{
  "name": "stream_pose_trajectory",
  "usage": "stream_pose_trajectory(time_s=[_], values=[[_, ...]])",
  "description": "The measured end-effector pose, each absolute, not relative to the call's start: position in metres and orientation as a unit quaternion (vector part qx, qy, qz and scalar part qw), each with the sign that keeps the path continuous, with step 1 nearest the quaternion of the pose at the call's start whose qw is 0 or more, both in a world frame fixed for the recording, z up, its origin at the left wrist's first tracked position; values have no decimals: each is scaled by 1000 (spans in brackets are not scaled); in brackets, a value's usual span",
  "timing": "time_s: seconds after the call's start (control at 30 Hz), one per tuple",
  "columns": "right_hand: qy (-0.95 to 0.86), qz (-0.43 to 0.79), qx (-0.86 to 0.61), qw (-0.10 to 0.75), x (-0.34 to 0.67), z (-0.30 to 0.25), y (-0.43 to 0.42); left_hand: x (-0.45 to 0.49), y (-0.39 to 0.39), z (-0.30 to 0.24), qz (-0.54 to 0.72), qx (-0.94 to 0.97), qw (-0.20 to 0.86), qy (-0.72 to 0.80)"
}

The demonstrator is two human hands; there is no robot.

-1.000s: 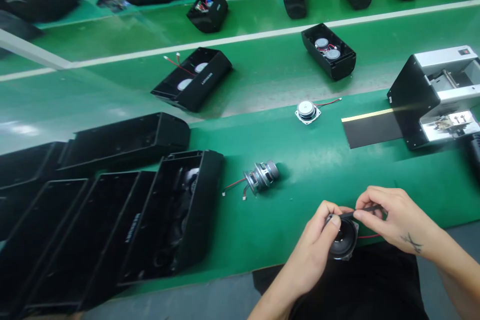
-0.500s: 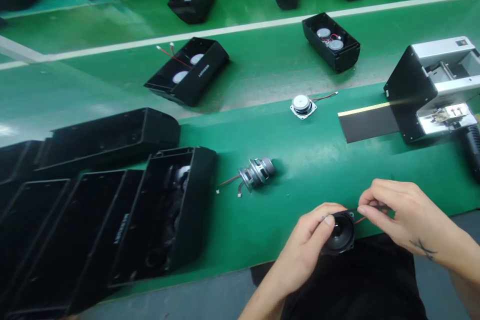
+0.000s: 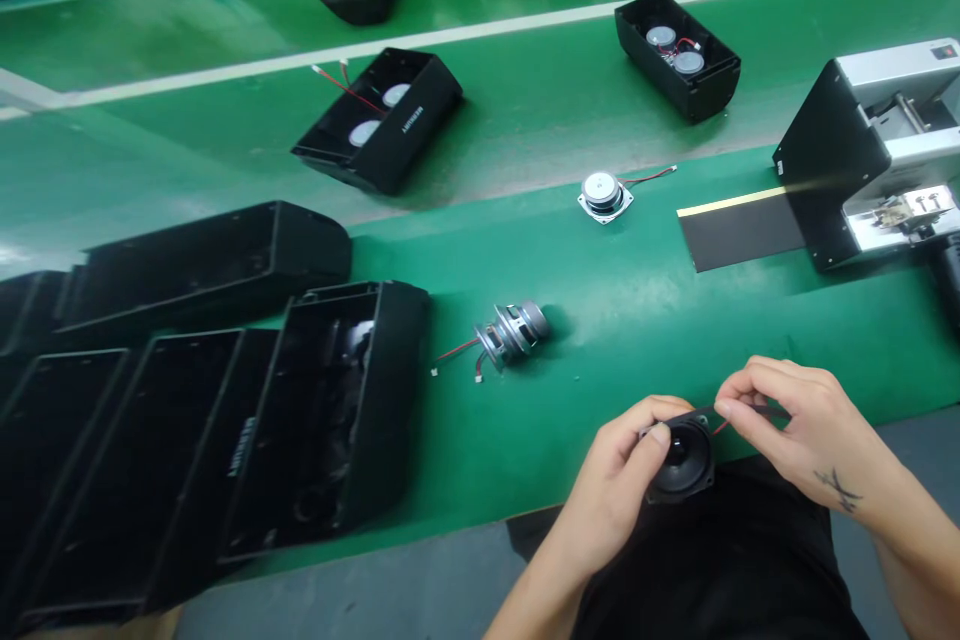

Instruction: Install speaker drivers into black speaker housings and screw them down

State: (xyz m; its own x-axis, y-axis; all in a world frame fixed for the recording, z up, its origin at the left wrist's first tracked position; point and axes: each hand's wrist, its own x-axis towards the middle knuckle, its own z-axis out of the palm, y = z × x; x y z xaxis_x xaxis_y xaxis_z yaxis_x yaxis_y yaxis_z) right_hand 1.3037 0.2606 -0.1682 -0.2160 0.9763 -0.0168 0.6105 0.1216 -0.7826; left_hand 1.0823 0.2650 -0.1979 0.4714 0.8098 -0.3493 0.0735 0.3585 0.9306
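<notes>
My left hand (image 3: 626, 455) grips a small black loudspeaker (image 3: 684, 465) at the table's front edge, cone facing up, thumb on its rim. Pinched in my right hand (image 3: 784, 415) is a thin black strip (image 3: 701, 413) that runs along the speaker's upper edge; its tail trails under my palm. A red wire shows behind the speaker. Further left, loudspeakers stacked on their sides (image 3: 514, 332) lie with two wire leads. Another loudspeaker (image 3: 602, 195) rests magnet up, its red and black lead pointing right.
Black speaker housings (image 3: 330, 420) crowd the left side. Two more, an open housing (image 3: 382, 120) and another housing (image 3: 679, 55), sit on the green belt with speakers inside. At right stands a metal-and-black machine (image 3: 870, 160) with a black sheet (image 3: 739, 230) sticking out. Several housings line the far side.
The view has tilted slightly downward, so the belt and housings appear higher up. Both hands keep their hold on the speaker and strip, with hardly any movement.
</notes>
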Motion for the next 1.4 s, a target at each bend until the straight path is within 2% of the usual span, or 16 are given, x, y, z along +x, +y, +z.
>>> stream_pose_trajectory(time_s=[0.63,1.4], values=[[-685,329,-575,302,1291,-178,253,1093,250,-210,363,416,710,437],[-654,353,-582,330,1286,-189,243,1106,245,-212,397,373,690,476]])
